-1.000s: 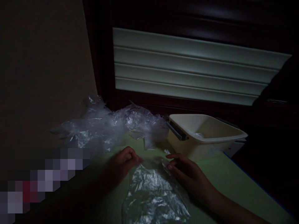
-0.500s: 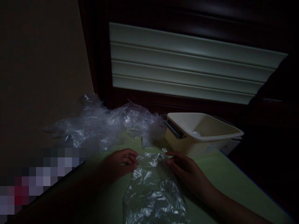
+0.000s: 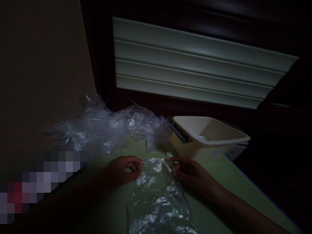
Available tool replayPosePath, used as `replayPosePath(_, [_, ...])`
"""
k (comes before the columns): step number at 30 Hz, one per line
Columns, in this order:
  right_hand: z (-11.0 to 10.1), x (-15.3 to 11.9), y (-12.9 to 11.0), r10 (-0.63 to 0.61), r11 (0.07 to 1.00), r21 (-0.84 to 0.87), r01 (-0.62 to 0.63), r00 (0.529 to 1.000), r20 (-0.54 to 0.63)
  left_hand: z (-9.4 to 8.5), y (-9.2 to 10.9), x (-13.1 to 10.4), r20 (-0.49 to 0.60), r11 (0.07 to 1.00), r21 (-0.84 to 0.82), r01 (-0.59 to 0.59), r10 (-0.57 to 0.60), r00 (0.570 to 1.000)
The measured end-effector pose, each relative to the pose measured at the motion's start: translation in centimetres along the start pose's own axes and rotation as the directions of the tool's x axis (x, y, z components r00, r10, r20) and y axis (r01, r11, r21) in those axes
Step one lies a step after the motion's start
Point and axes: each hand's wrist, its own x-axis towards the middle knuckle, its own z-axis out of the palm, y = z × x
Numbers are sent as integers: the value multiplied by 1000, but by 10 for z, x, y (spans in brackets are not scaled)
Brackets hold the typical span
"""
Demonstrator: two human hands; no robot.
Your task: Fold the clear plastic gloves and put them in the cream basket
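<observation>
A clear plastic bag (image 3: 159, 201) lies spread on the light green table top (image 3: 214, 191), its narrower far end between my hands. My left hand (image 3: 126, 169) pinches the left corner of that end with thumb and fingers. On the opposite side, my right hand (image 3: 188, 170) has its thumb and fingers closed on the right corner, where the film is folded up a little. The bag's near end runs out of the bottom of the view. Dim light hides fine detail of the film.
Behind my left hand is a heap of crumpled clear plastic bags (image 3: 97, 126). A cream plastic bin (image 3: 195, 148) with dark handles stands at the back right. Beyond are a dark wooden panel with pale slats (image 3: 195, 61) and a wall (image 3: 44, 65).
My fingers have closed more tightly on the bag's far corners, and the film on the right side is now folded up. The view has shifted slightly.
</observation>
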Motion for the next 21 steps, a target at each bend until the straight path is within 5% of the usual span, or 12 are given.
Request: replayPosePath(21, [-2, 1, -5, -50, 996, -78, 52, 999, 20, -3, -7, 1, 35, 981, 60, -186, 184, 982])
